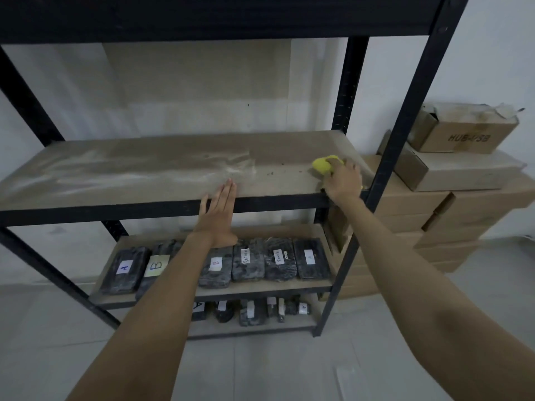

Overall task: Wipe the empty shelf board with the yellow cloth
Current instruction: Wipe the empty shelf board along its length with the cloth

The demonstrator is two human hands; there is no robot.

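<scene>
1. The left hand (218,209) lies flat, fingers straight and together, resting on the front edge of the shelf board (139,172), near its middle; it holds nothing.
2. The right hand (343,180) is curled round the yellow cloth (322,164), bunched into a ball and pressed on the board at its right end, just beside the rack's front right post (405,134).
3. The board is dusty, with pale smeared streaks across its left and middle parts and a few dark specks between the two hands.
4. Below it, the second shelf (231,287) holds a row of dark wrapped packs (250,263) lying flat side by side, each with a small label; "A" and "B" can be read on the left ones.
5. The lowest shelf carries more small dark labelled packs (252,312).
6. To the right of the rack, cardboard boxes (451,204) are stacked against the wall. The top box (466,134) is marked "HUB-USB" and stands open; pale wrapping shows at its mouth, the contents cannot be made out.
</scene>
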